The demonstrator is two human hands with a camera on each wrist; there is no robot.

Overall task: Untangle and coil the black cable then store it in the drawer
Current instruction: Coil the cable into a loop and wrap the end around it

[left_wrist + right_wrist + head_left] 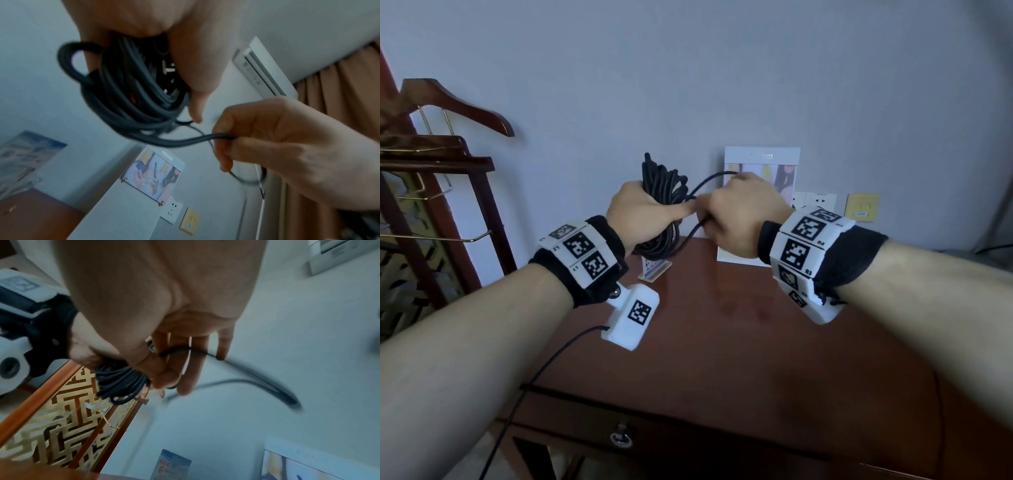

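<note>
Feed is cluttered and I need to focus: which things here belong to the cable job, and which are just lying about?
Part of the job:
- black cable, coiled bundle gripped by left hand
- loose end pinched by right hand
- drawer, shut, under the tabletop

Just lying about:
- wooden hanger
- framed picture against the wall
- small card stand
- wall sockets

Black cable (661,205) looking matt, rubbery, smooth. Desk top (739,342) showing glossy reddish wood w/ reflections; drawer (688,442) same wood, metal ring pull (621,439). Hanger (458,102) upper left reading as dark polished wood. Wristbands (859,253) looking like black cloth w/ white plastic tags. Poster (762,161) appearing as glossy paper.
</note>
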